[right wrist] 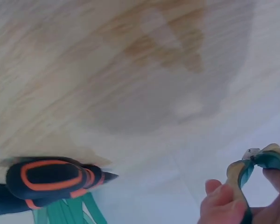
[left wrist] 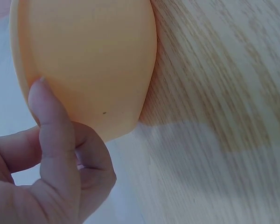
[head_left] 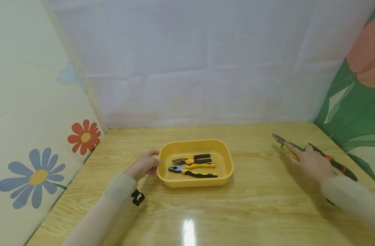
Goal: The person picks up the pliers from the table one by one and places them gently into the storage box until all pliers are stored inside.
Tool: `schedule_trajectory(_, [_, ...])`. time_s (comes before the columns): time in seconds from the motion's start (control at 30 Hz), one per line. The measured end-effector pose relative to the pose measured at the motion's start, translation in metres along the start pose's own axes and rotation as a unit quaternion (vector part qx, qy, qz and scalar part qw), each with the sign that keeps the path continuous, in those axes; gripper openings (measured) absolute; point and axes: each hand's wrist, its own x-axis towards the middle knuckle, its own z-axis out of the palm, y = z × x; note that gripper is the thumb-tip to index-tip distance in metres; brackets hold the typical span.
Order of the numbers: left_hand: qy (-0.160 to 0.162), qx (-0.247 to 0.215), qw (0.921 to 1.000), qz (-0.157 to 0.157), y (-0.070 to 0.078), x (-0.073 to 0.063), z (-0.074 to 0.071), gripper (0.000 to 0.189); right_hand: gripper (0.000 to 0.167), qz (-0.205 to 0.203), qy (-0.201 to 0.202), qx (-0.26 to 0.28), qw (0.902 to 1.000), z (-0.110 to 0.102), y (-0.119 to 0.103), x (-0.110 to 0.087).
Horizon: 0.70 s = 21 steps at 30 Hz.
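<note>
My left hand [head_left: 144, 165] pinches the left end of a yellow plastic tray [head_left: 193, 183]; in the left wrist view the thumb lies along the tray's outer wall [left wrist: 93, 56] and the fingers bend at its rim. Inside the tray lie pliers with orange-and-black handles [head_left: 190, 160] and, nearer to me, pliers with yellow-and-black handles [head_left: 192, 169]. At the right, my right hand [head_left: 313, 164] holds another pair of pliers [head_left: 279, 138] by its yellow-and-green handles, jaws pointing away to the left. The right wrist view shows fingers around those handles [right wrist: 235, 175].
Pliers with black-and-red handles [head_left: 342, 167] lie on the wooden table [head_left: 252, 205] just right of my right hand. A white cloth [head_left: 206, 68] hangs behind the table. Flower-printed panels stand at the left [head_left: 21, 119] and right [head_left: 359, 112].
</note>
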Motion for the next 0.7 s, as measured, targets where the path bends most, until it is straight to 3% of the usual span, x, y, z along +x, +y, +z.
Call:
schedule_trajectory(0.27, [0.004, 0.002, 1.0000, -0.004, 0.000, 0.002, 0.000, 0.046, 0.056, -0.017, 0.057, -0.009, 0.9982, -0.005, -0.015, -0.006])
schedule_trajectory(0.43, [0.004, -0.001, 1.0000, -0.005, -0.001, 0.001, 0.000, 0.047, 0.049, -0.081, 0.113, -0.054, 0.9888, -0.005, -0.020, -0.011])
schedule_trajectory(0.7, [0.003, -0.004, 1.0000, -0.008, -0.001, 0.001, 0.000, 0.048, 0.058, -0.039, 0.116, -0.011, 0.9924, -0.010, -0.037, -0.011])
